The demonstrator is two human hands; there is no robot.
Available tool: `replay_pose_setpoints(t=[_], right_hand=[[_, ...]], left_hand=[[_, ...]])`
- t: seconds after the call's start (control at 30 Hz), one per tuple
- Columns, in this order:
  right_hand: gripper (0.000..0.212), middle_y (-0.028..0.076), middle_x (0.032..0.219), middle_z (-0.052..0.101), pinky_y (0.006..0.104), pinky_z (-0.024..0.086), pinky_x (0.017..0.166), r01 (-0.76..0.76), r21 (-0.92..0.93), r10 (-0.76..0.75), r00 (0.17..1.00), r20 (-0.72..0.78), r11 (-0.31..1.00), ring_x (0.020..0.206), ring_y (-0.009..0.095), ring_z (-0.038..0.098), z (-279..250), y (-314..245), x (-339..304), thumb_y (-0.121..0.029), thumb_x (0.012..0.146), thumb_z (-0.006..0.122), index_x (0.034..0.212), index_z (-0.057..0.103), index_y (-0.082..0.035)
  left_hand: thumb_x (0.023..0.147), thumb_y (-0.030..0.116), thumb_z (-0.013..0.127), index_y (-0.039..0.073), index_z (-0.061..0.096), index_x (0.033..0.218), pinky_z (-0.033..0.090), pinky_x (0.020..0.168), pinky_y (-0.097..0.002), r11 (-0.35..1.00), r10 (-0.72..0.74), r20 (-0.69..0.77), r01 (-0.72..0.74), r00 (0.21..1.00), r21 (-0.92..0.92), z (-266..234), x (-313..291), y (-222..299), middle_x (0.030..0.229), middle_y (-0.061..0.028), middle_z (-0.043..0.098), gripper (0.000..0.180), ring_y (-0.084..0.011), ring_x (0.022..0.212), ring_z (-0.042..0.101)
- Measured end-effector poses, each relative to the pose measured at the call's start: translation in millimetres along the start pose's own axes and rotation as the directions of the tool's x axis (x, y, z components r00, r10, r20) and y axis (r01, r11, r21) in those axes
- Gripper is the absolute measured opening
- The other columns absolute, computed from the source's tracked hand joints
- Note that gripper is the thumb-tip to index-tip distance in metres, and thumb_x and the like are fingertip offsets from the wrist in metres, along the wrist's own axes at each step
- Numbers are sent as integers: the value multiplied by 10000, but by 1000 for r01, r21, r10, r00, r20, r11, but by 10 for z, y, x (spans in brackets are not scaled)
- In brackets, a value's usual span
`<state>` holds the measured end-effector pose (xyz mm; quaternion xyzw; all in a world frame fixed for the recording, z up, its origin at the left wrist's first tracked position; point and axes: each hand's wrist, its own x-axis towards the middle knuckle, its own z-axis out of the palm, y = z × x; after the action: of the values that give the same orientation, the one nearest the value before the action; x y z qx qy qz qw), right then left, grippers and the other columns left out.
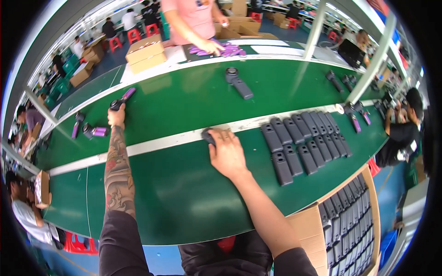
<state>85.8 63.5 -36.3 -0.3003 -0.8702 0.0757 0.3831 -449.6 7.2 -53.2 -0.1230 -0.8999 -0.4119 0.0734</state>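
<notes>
My left hand (116,116) reaches far over the belt, its fingers closed around the round dark head of a handheld fan-like device (127,95) with a purple handle. My right hand (226,154) rests near the white strip, fingers bent over a dark grey handle casing (208,135) that they mostly hide. Two more devices with purple handles, one upright (76,125) and one lying sideways (95,131), are left of my left hand. Ahead of my right hand lies a device with a dark grey handle (239,83).
Rows of dark grey casings (282,168) lie on the green table to my right. Below them stands a cardboard box (311,232) packed with similar pieces. A white strip (152,146) divides table and belt. Opposite, a person's hand (211,47) touches purple parts (232,49). White posts (374,57) rise at right.
</notes>
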Motion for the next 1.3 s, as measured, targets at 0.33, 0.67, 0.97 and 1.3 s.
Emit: replay_pose_setpoints(t=[0.33, 0.67, 0.97, 1.3], right_hand=[[379, 109, 1223, 656, 393, 449, 1006, -85, -27, 86, 995, 41, 996, 1139, 292, 596, -61, 49, -22, -148, 859, 648, 1227, 603, -71], [307, 129, 996, 701, 358, 531, 766, -415, 650, 546, 838, 0, 636, 836, 269, 667, -229, 128, 57, -110, 875, 648, 1177, 622, -60], [378, 72, 1122, 713, 347, 561, 807, -107, 431, 224, 947, -230, 896, 909, 272, 699, -152, 74, 52, -25, 818, 694, 1184, 638, -96], [361, 79, 1204, 689, 398, 547, 827, -166, 303, 202, 975, -92, 938, 975, 312, 696, -216, 28, 0, -59, 815, 705, 1161, 627, -124]], left_hand=[[804, 560, 749, 37, 620, 1228, 444, 982, -442, 952, 38, 171, 16, 985, -305, 74, -1290, 885, 1147, -162, 650, 686, -309, 1021, 626], [943, 381, 695, -37, 417, 1293, 433, 1074, -541, -115, 221, 789, 819, 573, -562, -72, -2578, 1458, 1165, -252, 529, 612, -332, 1093, 584], [1065, 472, 448, -8, 483, 1343, 468, 1063, -454, 70, 590, 708, 849, 388, -524, 84, -3398, 1479, 1200, -164, 632, 556, -301, 1141, 618], [1070, 363, 485, 23, 458, 1384, 469, 1065, -402, 181, 653, 681, 804, 333, -566, -207, -3609, 1677, 1258, -155, 622, 464, -291, 1244, 579]])
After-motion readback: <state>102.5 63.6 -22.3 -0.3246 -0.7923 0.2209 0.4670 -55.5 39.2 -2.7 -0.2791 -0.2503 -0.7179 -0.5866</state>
